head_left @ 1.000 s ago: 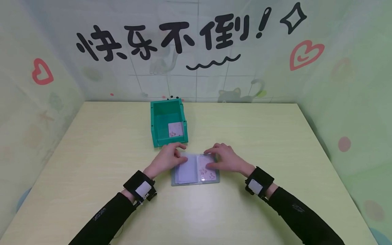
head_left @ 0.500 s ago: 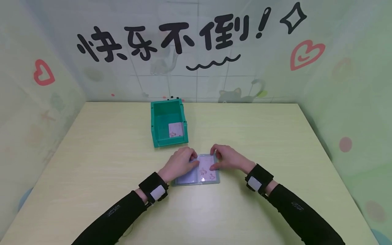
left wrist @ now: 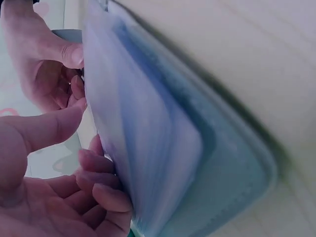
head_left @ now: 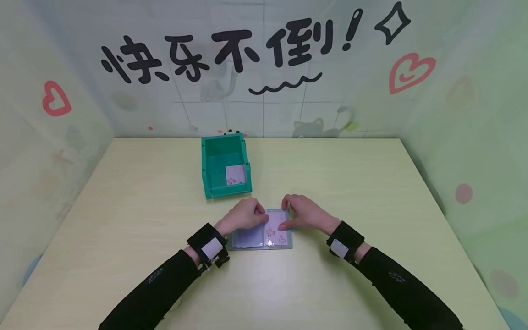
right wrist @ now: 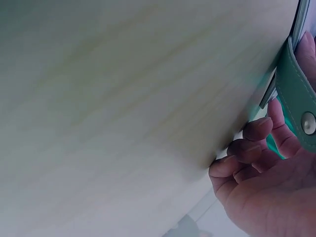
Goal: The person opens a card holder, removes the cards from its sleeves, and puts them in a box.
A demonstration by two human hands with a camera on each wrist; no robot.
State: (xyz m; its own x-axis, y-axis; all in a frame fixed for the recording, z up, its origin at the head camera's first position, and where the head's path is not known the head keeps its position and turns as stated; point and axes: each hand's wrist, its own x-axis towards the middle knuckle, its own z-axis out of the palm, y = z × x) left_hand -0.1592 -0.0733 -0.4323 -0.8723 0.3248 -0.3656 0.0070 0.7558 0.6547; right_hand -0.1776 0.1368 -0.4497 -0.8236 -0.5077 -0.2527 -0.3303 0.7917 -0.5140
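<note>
A small card album [head_left: 247, 240] with clear sleeves and a blue-green cover lies open on the table. Its right sleeve holds a pink patterned card [head_left: 275, 235]; the left page looks plain lilac. My left hand [head_left: 243, 214] reaches over the upper part of the left page, thumb near the card's left edge. In the left wrist view its thumb and bent fingers [left wrist: 111, 197] are apart, beside the stack of sleeves. My right hand [head_left: 307, 213] grips the album's right side, thumb over the card and fingers at the top edge. The right wrist view shows a snap strap [right wrist: 295, 94] beside that hand.
A green open bin [head_left: 227, 192] stands behind the album, with another pink card [head_left: 235, 174] inside. The pale wooden table [head_left: 350, 174] meets printed fabric walls at the back and sides.
My left hand has moved right, from the left page's outer part toward the middle of the album. My right hand has shifted only slightly. The bin has stayed put.
</note>
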